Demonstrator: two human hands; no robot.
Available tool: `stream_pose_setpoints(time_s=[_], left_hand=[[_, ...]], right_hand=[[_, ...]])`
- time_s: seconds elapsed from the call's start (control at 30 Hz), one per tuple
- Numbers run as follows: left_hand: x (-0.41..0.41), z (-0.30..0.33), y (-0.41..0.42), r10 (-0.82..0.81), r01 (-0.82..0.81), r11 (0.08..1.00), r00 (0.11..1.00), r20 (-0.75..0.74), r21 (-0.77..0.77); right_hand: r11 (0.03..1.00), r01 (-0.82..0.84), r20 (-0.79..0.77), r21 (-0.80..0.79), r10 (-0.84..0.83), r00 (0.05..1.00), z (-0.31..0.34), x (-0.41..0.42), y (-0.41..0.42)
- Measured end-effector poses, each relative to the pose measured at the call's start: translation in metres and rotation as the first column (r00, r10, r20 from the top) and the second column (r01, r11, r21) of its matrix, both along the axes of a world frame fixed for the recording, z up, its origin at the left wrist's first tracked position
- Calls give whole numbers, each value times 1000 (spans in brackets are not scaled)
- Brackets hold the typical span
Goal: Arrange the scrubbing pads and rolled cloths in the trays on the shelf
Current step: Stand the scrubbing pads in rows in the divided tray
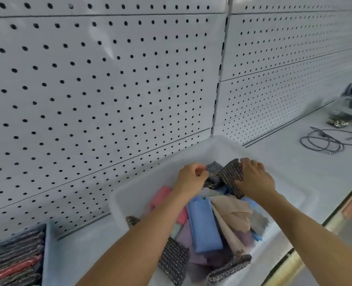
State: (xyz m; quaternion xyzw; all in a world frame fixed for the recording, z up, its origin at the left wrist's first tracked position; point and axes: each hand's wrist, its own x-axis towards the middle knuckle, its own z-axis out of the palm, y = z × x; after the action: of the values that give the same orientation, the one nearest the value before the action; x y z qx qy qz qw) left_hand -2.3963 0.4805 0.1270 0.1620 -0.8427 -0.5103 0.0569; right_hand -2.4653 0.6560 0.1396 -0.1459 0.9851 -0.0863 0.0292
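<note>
Both hands, left hand (191, 178) and right hand (253, 178), pinch dark woven scrubbing pad (222, 175) over white plastic tray (228, 145); lower-left tray (46, 254) filled, centre contents unsorted

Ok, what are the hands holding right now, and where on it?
Both hold one dark scrubbing pad over the tray: left hand pinches its left end, right hand grips its right end.

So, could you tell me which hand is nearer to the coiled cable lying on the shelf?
Right. The right hand grips a dark scrubbing pad over the tray, on the side toward the coiled cable; the left hand lies farther away.
</note>
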Motion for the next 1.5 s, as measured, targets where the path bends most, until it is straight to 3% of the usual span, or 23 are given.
stream_pose_setpoints(time_s=[0.13,0.27,0.33,0.47,0.63,0.77,0.87,0.97,1.07,1.13,1.27,1.4,1.5], left_hand=[[-47,-23,14,63,-31,971,989,132,-236],[-68,-36,32,164,-97,932,972,168,-350],[-73,-38,39,204,-142,943,961,185,-302],[-71,-35,47,233,-228,972,950,207,-47],[-55,-31,36,197,-216,964,972,131,153],[-26,-16,20,187,-198,965,979,80,173],[11,11,5,232,-222,948,973,-18,228],[57,35,-14,246,-216,943,965,-93,253],[110,51,-33,254,-209,930,960,-119,304],[147,59,-48,297,-233,905,945,-135,356],[229,74,-89,416,-312,856,889,-190,412],[321,82,-139,501,-434,843,847,-174,317],[373,80,-165,501,-480,864,850,-161,153]], right_hand=[[989,-32,-61,141,41,997,-8,-12,-8],[982,-4,-21,187,8,1000,-19,-16,-10],[985,9,10,171,-10,1000,-19,-15,-8],[993,-30,42,117,25,999,-14,-7,-10],[983,71,216,-168,-33,976,-22,-10,-4],[997,21,338,-76,6,941,-28,-9,8],[1000,-23,272,-9,25,962,-27,-6,7],[994,-105,58,17,103,993,-11,12,-3],[979,-131,-161,-154,106,981,7,47,-17],[930,-150,-209,-336,82,975,17,73,-26],[718,-204,-144,-665,144,979,41,131,-49],[604,-218,-85,-767,241,967,51,190,-92],[497,-224,-52,-838,335,941,52,239,-129]])
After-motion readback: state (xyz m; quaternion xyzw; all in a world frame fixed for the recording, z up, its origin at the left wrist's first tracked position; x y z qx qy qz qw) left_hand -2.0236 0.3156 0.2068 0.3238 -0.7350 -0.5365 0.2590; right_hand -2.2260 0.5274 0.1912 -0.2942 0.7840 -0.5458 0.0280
